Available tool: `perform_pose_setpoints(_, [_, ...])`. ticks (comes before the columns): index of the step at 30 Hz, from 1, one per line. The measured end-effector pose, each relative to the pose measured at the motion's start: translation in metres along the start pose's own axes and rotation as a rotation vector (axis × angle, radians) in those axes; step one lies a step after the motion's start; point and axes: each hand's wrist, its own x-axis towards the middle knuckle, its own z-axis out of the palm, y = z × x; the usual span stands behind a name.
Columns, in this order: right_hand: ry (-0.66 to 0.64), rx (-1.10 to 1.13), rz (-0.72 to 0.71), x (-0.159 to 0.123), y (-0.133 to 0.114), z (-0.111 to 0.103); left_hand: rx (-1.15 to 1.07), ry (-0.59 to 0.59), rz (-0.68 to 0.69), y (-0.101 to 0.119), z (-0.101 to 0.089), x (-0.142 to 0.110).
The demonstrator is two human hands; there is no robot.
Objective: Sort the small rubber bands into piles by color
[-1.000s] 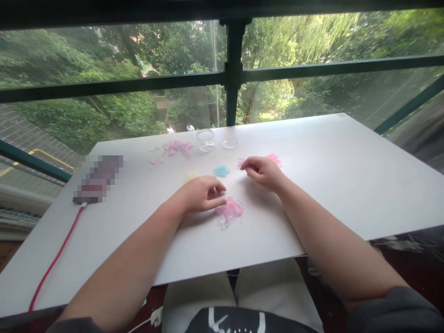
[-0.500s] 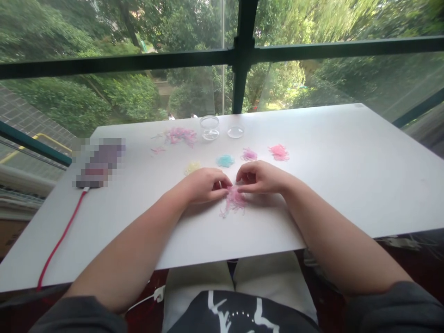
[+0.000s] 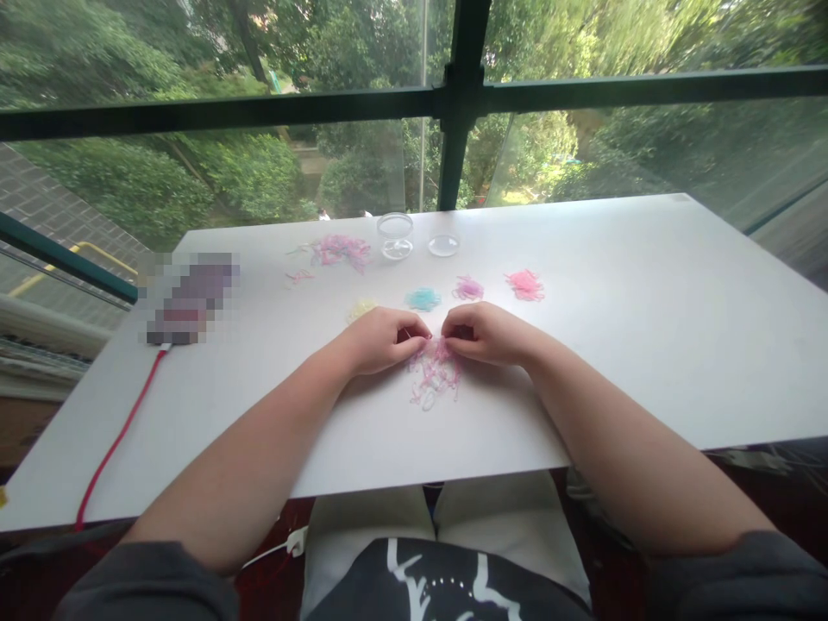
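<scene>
A loose heap of small pink and pale rubber bands [image 3: 435, 375] lies on the white table in front of me. My left hand [image 3: 385, 341] is at the heap's upper left, thumb and forefinger pinched together on some of the bands. Opposite it, my right hand [image 3: 485, 335] pinches pink bands at the upper right of the heap. The fingertips are close together, and exactly how many bands they grip is too small to tell. Just beyond the hands are a yellow pile [image 3: 360, 309], a teal pile [image 3: 423, 299], a purple pile [image 3: 468, 287] and a coral-pink pile [image 3: 524, 285].
A larger mixed pile of bands [image 3: 341, 250] lies at the back, near a clear round container [image 3: 395, 240] and a clear lid [image 3: 443, 246]. On the left, a blurred-out device [image 3: 194, 297] has a red cable [image 3: 122, 431] running off the front edge. Windows stand behind the table.
Both hands have closed into pinches at the heap's top. The heap has spread out, with a pale loop now showing at its near side. The view has shifted slightly.
</scene>
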Motion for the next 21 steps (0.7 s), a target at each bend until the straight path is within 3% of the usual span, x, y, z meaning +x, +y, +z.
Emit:
perform_pose_setpoints(15, [0.066,0.114,0.052,0.0027,0.008,0.0017,-0.012,0.012,0.014,0.0028,0.0013,0.0])
perform_pose_setpoints(21, [0.04,0.132,0.061,0.0018,0.0066,0.0001,0.055,0.089,0.089,0.0016,-0.0006,0.0])
